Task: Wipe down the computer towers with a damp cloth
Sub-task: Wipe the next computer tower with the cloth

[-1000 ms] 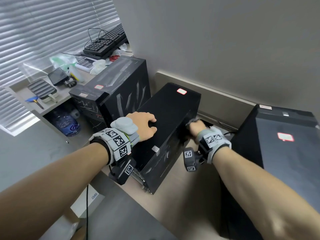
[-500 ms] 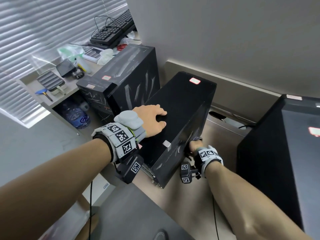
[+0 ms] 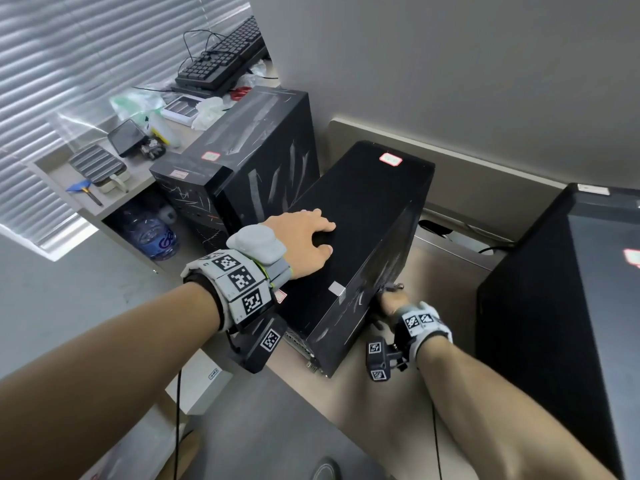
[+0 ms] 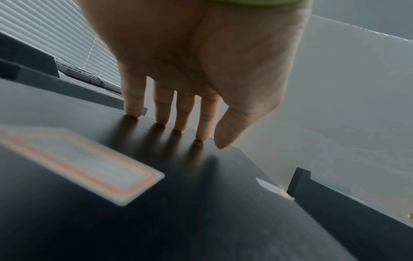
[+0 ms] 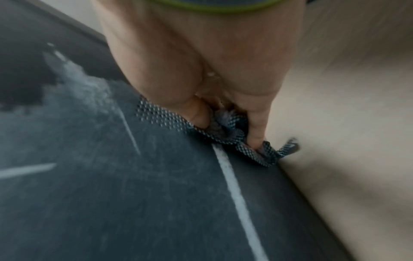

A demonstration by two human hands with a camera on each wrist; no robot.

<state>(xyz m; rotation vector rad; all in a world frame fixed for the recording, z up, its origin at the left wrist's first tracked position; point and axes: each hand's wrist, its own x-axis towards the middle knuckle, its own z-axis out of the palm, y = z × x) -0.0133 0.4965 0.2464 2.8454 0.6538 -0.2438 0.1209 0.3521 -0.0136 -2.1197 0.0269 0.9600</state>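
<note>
Left hand [image 3: 304, 242] flat, fingers straight, on top of middle black metal computer tower [image 3: 360, 216]; right hand [image 3: 393, 301] pinches checkered grey woven cloth [image 5: 225, 136] against tower's right side, low

Place: an office corner or computer room is shown.
Computers: three black computer towers [image 3: 360, 237] are stood on the floor against a grey wall [image 3: 450, 64].
Bench: a pale bench [image 3: 138, 174] beside the window is loaded with black keyboards [image 3: 221, 60], cables, a small tablet [image 3: 125, 137] and plastic bags.
Window: slatted blinds [image 3: 69, 64] are drawn across it.
Under the bench: a large water bottle [image 3: 152, 233] is kept.
</note>
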